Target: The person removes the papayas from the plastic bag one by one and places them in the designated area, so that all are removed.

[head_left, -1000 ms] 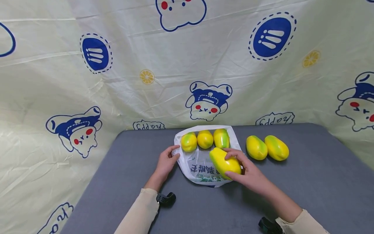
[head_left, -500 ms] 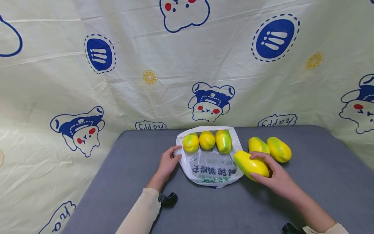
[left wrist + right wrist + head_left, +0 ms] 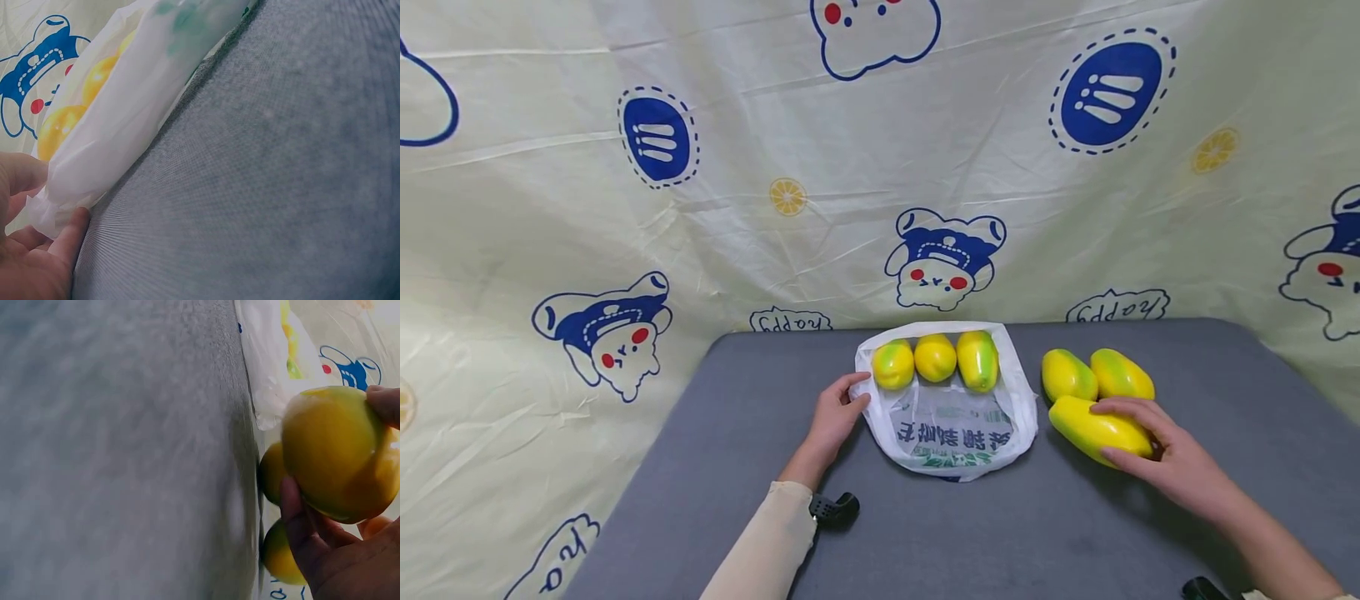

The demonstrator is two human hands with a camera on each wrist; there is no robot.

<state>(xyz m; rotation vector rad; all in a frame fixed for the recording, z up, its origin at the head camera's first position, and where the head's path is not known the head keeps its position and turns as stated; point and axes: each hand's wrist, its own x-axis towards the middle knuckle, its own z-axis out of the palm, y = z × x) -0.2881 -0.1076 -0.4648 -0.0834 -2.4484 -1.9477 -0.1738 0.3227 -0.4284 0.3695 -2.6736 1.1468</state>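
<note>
My right hand [image 3: 1176,454] grips a yellow-green papaya [image 3: 1097,429], fingers over its top and right end, thumb on its near side. In the right wrist view this papaya [image 3: 340,456] fills the grasp. Just behind it lie two more papayas, one on the left [image 3: 1067,377] and one on the right [image 3: 1122,375]. At the left rim of a white plastic bag [image 3: 1026,417], my left hand [image 3: 835,421] pinches the edge. The left wrist view has the bag's corner between thumb and fingers [image 3: 76,234]. Inside the bag, three papayas [image 3: 978,362] sit in a row along the far side.
The grey table [image 3: 925,533] ends at the back against a pale curtain [image 3: 820,258] printed with cartoon figures. A black wrist device [image 3: 835,510] sits on the left wrist.
The right hand has carried its papaya rightward from over the bag, then lower, to just in front of the two papayas on the table. My left hand stays at the bag's rim.
</note>
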